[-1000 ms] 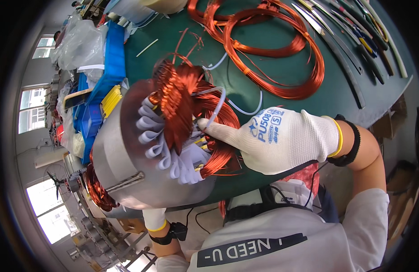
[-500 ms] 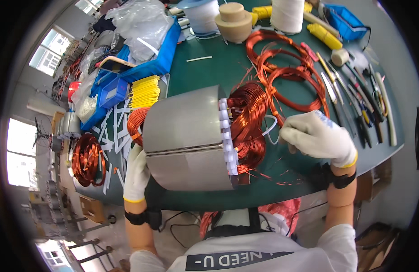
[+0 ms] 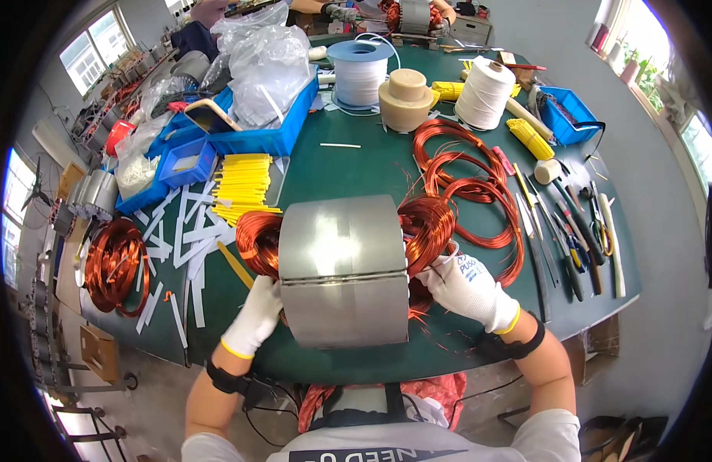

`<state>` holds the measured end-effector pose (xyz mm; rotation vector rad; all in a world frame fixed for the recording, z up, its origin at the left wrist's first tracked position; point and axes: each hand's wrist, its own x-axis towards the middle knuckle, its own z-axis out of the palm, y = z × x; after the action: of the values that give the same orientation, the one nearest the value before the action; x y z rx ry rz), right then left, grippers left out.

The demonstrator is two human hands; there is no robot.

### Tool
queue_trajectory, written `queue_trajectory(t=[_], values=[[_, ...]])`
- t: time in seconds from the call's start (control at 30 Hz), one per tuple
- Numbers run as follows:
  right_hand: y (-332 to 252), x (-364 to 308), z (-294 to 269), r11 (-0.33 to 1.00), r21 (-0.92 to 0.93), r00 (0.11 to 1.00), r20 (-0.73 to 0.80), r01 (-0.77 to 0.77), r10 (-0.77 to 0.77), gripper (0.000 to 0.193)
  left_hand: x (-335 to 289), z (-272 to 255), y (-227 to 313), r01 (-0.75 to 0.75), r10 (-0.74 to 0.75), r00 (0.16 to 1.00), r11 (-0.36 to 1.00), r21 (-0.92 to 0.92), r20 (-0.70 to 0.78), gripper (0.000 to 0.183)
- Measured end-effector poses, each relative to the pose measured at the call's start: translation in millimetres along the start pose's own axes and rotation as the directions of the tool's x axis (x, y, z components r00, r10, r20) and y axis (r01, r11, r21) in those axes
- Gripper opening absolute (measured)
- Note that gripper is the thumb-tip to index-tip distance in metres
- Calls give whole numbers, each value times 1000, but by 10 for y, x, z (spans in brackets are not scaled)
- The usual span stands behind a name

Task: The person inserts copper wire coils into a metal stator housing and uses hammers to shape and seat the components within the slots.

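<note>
at the far left of the dark green table (image 3: 333, 169), a bundled copper coil (image 3: 113, 266) lies flat. just right of it, white strips (image 3: 193, 250) are scattered loosely, with a small blue tray (image 3: 188, 175) behind them and yellow sticks (image 3: 244, 181) in a pile beside it. behind the pile, a large blue bin (image 3: 292, 127) carries clear plastic bags.

the left hand (image 3: 254, 312), in a white glove with a yellow cuff, is at the left end of the steel core (image 3: 342, 269), below the left copper windings (image 3: 257, 240); its fingertips are hidden, so its grip cannot be told. the core lies on its side near the table's front edge, between the 2 hands, its seam running left to right. beyond it stand a blue-and-white spool (image 3: 361, 73) and a tan stepped block (image 3: 407, 100).

at the core's right end, the right copper windings (image 3: 427, 227) bulge out. the right hand (image 3: 462, 289), gloved alike, has its fingers bent against their lower part; whether they close on wire cannot be told. farther right are copper loops (image 3: 479, 196), a white thread cone (image 3: 485, 94), a small blue bin (image 3: 565, 123) and, nearer, a row of hand tools (image 3: 575, 239).
</note>
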<state>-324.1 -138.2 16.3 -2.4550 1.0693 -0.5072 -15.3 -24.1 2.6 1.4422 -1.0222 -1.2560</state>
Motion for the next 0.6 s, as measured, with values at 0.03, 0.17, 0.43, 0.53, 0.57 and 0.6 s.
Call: queue_trajectory(t=[0.03,0.17,0.43,0.53,0.57,0.6], values=[[98,-25,-1,969,-178,985,55,169,-162,30,21,-32,-4,-129,129,992,989,70,-5,22],[-157,128,-547,874,347,941,132,-340,313,25,65,-140,515,88,-88,996,977,-195,11,27],[343,321,745,409,912,943,-169,39,287,33,663,-259,-861,10,41,997,740,-673,60,56],[344,205,778,110,992,969,-88,64,233,35,508,-240,-937,185,-104,978,836,-517,183,58],[276,200,738,345,937,969,-126,46,214,36,496,-223,-913,199,-112,975,831,-520,195,57],[176,194,659,560,828,970,-155,25,186,37,514,-181,-872,190,-103,978,797,-573,181,56]])
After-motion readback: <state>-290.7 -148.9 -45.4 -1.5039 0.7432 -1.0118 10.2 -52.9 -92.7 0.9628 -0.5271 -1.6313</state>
